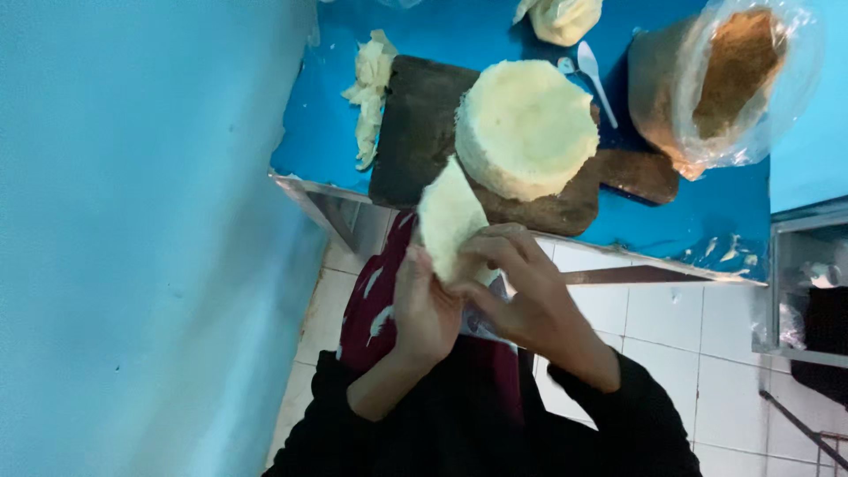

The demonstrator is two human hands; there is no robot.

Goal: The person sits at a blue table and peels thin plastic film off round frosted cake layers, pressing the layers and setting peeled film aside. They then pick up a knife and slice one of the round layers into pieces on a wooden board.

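Between both hands' fingers [495, 252], pale dough sheet [448, 216], pinched upright

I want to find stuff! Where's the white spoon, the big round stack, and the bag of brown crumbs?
white spoon [590, 67]: head view, on its handle.
round stack [526, 126]: head view, on its flat top.
bag of brown crumbs [738, 71]: head view, on the crumbs seen through the open top.

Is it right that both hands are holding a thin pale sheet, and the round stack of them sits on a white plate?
Not quite. Both hands, left hand and right hand, do hold the pale sheet, but the head view shows the round stack sitting on a dark wooden board, not a white plate.
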